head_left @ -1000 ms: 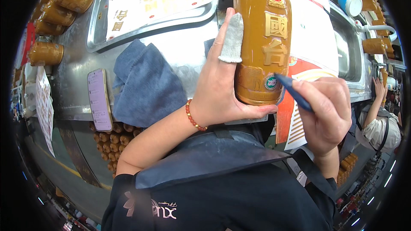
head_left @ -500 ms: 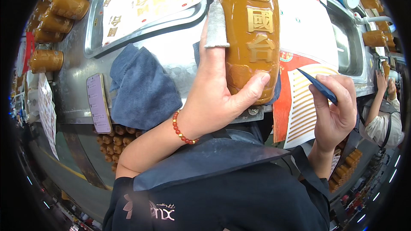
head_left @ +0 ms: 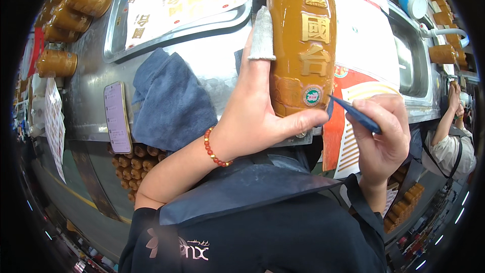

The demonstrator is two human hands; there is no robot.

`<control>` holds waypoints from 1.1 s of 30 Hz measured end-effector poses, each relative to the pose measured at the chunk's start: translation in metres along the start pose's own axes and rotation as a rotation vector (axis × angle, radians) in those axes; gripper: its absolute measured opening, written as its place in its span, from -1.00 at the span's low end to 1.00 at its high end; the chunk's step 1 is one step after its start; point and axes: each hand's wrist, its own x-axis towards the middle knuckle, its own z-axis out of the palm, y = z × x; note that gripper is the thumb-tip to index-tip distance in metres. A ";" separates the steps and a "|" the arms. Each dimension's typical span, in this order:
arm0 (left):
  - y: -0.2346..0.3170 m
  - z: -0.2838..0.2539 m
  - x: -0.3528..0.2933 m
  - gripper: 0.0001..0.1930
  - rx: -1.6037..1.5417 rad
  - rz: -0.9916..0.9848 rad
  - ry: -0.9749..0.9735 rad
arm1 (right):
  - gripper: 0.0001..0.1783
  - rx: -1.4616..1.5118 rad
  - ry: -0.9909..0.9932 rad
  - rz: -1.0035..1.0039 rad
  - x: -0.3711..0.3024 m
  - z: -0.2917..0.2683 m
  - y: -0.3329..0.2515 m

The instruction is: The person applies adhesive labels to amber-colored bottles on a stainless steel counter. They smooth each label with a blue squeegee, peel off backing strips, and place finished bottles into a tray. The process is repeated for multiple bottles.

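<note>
An amber-brown glossy bottle (head_left: 290, 25) lies in front of me with its neck pointing away. My left hand (head_left: 247, 121) grips its left side and bottom, thumb across the lower edge; a whitish fabric cover (head_left: 262, 35) sheathes one finger. Raised gold characters run down the bottle's front, and a small round green-and-white sticker (head_left: 312, 95) shows near the base, just above the thumb. Dark blue tweezers (head_left: 357, 115) are pinched in my right hand (head_left: 384, 136), their tip close to the bottle's lower right edge. Whether the tip touches the glass, I cannot tell.
A folded blue cloth (head_left: 174, 103) and a phone (head_left: 117, 116) lie left on the metal table. Behind them, a metal tray (head_left: 113, 45) holds a sheet of gold stickers (head_left: 189, 5). Sheets with gold strips (head_left: 348, 146) lie right, beside a sink (head_left: 417, 71). Another person (head_left: 449, 146) works far right.
My left thumb has slid lower on the bottle, and the round sticker is now visible. The tweezers have moved left and downward, toward the bottle's lower right edge.
</note>
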 end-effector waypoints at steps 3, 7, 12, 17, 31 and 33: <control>0.004 -0.005 -0.001 0.36 0.116 0.094 0.004 | -0.51 -0.006 -0.142 -0.074 0.008 0.002 -0.007; 0.001 -0.003 -0.003 0.42 0.198 0.151 0.013 | -0.54 -0.130 -0.154 -0.214 0.018 0.005 0.000; -0.007 0.001 -0.005 0.41 0.183 0.163 0.070 | -0.55 -0.134 -0.198 -0.293 0.023 0.004 -0.003; -0.011 0.002 -0.003 0.39 0.176 0.205 0.102 | -0.55 -0.163 -0.217 -0.308 0.025 0.001 -0.005; -0.015 0.004 -0.004 0.41 0.173 0.243 0.143 | -0.55 -0.157 -0.242 -0.263 0.026 0.001 -0.009; -0.018 0.002 -0.003 0.40 0.176 0.251 0.128 | -0.55 -0.137 -0.277 -0.320 0.020 0.003 -0.013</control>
